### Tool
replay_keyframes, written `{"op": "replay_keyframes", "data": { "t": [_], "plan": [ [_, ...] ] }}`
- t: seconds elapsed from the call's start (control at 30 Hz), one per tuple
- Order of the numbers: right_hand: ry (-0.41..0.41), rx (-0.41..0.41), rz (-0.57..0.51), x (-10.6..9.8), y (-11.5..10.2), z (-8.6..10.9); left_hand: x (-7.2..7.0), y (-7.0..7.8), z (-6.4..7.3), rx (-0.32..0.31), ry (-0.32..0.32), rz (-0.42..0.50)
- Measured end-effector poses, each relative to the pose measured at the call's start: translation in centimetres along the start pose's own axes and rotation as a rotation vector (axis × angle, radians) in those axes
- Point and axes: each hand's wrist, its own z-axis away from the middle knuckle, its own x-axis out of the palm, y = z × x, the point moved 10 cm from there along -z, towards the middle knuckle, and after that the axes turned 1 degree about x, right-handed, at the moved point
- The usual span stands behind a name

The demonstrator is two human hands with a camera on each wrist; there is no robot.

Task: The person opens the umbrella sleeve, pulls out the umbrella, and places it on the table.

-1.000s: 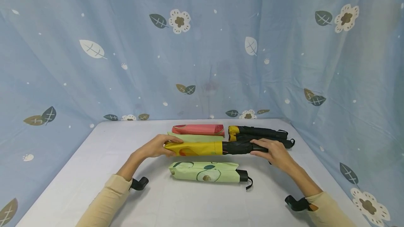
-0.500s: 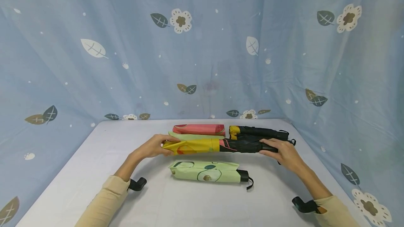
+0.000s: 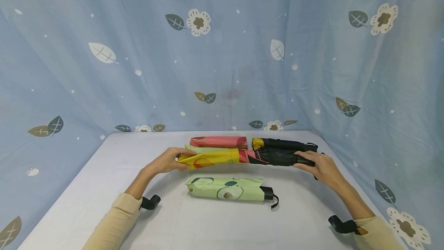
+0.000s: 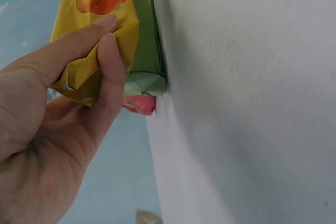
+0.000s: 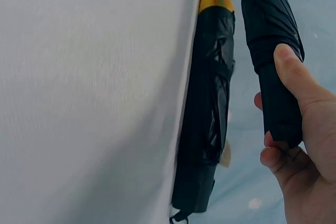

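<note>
My left hand [image 3: 169, 161] pinches the closed end of a yellow umbrella cover [image 3: 212, 159] with an orange fruit print; thumb and fingers crumple the fabric in the left wrist view. Out of the cover's right end sticks a folded umbrella [image 3: 275, 156], black with some pink and red fabric at the cover's mouth. Its black handle [image 5: 283, 108] is held by my right hand [image 3: 320, 168]. Part of the umbrella is still inside the cover, hidden. Both are held level above the table. Nearer me lies a light green avocado-print covered umbrella [image 3: 225, 190] with a black handle and strap.
Behind the held umbrella lie a red cover [image 3: 218, 142] and a light green cover [image 3: 201, 150], partly hidden. At the back right rests a black folded umbrella [image 3: 288, 145] with a yellow end; another near it is mostly hidden. A blue patterned curtain [image 3: 229, 68] borders the white table [image 3: 208, 227].
My right hand has moved right and slightly away, drawing the umbrella further out of the yellow cover. Pink and red fabric has come into sight. My left hand has shifted slightly left.
</note>
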Motion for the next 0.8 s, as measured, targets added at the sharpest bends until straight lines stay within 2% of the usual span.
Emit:
{"op": "replay_keyframes", "data": {
  "t": [0.27, 0.47, 0.8],
  "plan": [
    [0.015, 0.016, 0.011, -0.7, 1.3, 0.6, -0.1, -0.3, 0.3, -0.015, 0.001, -0.018],
    [-0.015, 0.052, 0.004, -0.8, 2.4, 1.1, -0.1, 0.2, 0.3, 0.017, 0.022, -0.067],
    [-0.048, 0.083, 0.002, -1.1, 3.5, 1.8, -0.1, 0.8, 0.2, 0.009, 0.034, -0.091]
  ]
}}
